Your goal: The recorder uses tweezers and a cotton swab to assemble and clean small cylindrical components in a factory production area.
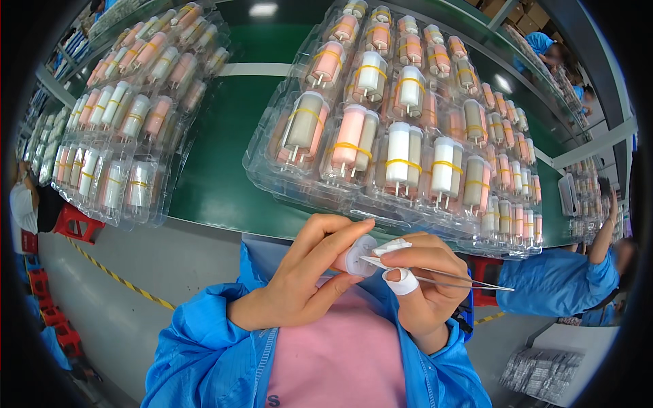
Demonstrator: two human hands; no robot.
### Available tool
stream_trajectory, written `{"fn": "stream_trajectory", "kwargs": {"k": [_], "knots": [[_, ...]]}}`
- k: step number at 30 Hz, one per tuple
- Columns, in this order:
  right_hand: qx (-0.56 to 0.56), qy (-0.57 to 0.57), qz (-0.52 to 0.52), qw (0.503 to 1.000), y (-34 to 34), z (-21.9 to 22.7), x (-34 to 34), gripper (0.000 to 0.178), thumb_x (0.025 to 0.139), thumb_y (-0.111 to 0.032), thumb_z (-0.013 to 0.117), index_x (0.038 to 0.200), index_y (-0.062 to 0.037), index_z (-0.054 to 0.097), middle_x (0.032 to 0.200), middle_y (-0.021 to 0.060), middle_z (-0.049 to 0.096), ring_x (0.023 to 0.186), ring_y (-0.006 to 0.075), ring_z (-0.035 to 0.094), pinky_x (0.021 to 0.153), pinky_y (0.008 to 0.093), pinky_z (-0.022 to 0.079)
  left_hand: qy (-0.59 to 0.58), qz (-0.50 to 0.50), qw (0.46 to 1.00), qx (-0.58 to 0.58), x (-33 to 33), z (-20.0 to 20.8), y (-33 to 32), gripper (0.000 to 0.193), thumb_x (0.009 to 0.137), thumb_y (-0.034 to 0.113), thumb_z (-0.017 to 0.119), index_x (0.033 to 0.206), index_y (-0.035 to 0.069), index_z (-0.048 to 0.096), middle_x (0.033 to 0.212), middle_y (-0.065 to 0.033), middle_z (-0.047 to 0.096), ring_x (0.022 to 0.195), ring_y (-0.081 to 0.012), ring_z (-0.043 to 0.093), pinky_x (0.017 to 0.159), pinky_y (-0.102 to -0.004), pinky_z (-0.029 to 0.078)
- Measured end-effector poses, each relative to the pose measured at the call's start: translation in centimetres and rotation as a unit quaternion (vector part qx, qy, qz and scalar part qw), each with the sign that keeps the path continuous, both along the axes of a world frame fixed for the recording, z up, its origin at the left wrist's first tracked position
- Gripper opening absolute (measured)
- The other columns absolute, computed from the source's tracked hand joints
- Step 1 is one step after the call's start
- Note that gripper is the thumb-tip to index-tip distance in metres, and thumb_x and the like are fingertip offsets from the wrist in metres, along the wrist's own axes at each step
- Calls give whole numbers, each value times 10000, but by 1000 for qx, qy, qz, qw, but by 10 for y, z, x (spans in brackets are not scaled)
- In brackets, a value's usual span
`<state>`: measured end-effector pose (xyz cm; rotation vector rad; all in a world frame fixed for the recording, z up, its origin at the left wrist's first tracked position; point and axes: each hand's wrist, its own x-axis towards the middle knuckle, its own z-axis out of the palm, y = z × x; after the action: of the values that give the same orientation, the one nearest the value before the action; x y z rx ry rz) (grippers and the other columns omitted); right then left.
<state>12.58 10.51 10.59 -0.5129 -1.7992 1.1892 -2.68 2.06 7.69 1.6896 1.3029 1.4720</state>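
Observation:
My left hand (pixel 306 268) is closed around a small cylinder, its round translucent end face (pixel 362 256) turned to the right. Most of the cylinder's body is hidden by the fingers. In my right hand (pixel 432 275) is a pair of metal tweezers (pixel 502 288), gripped between thumb and fingers. The tweezer tips reach the end face of the cylinder; whether they pinch anything there is too small to tell. White wraps (pixel 403 281) cover the right thumb and a fingertip. Both hands are in front of my chest, just short of the table edge.
Stacked clear plastic trays (pixel 262 160) hold pink, white and grey cylinders bundled with yellow bands, right beyond my hands. Another tray stack (pixel 166 197) stands to the left on the green table (pixel 218 149). A person in blue (pixel 558 282) works at the right; red stools (pixel 76 224) stand at left.

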Motion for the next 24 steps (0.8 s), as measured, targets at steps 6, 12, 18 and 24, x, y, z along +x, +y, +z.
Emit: {"fn": "stream_trajectory", "kwargs": {"k": [6,12,18,24], "knots": [[14,62,10,998,2,-7,1,176,677,0,736,844,16,686,811,130,667,695,208,627,610,280,494,16,10,1000,14,1,0,0,609,740,-101,635,1313,-45,435,1165,-157,409,1005,-243,509,786,-284,511],[17,26,-5,1000,0,-2,0,154,679,6,730,825,21,681,802,135,665,686,216,627,600,288,491,5,18,1000,7,3,-3,-1,625,711,-90,654,1302,-45,453,1140,-160,439,982,-257,507,824,-311,455],[47,10,2,999,3,-3,0,137,675,21,720,807,20,682,788,139,665,669,225,626,590,290,486,4,23,1000,11,4,-7,-1,629,705,-69,662,1300,-40,459,1121,-160,454,971,-268,497,839,-320,433],[31,28,2,999,2,-6,2,155,669,17,725,818,19,680,789,140,665,670,224,625,588,291,483,13,23,1000,14,3,-8,-1,637,692,-75,661,1297,-38,465,1120,-161,454,974,-274,494,845,-322,429]]}}
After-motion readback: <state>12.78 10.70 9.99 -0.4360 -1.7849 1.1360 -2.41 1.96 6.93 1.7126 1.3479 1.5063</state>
